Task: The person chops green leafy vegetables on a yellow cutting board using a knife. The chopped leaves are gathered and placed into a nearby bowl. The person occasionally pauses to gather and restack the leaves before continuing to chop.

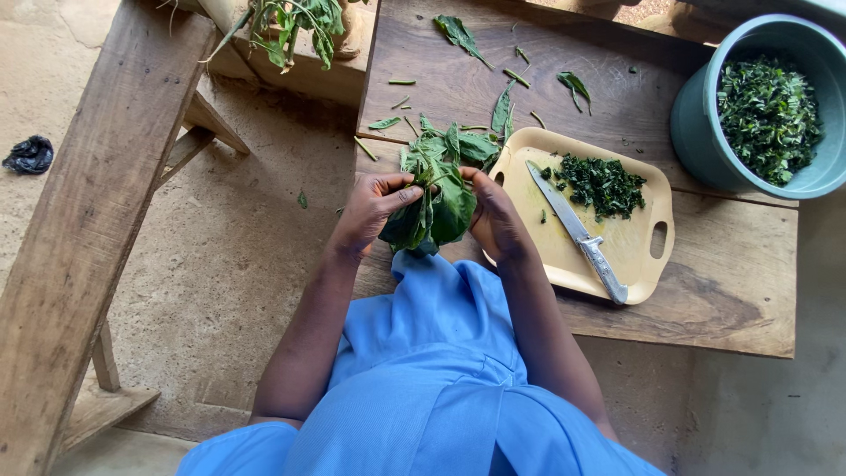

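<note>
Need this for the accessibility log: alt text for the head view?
Both hands, left and right, grip a bunch of leaves at a wooden table. Beside them a knife and chopped greens lie on a tray; a bowl holds more.

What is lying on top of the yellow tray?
On the yellow tray lie a knife and a pile of chopped greens. The tray surface under them is covered.

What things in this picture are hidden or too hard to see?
Head view only:
- Right hand: its fingers are hidden behind the bundle of green leaves.
- Teal bowl: its right side is cut off by the picture edge.
- Leafy plant at the top: cut off by the edge.
- Dark thing on the floor: too small to identify.
</note>
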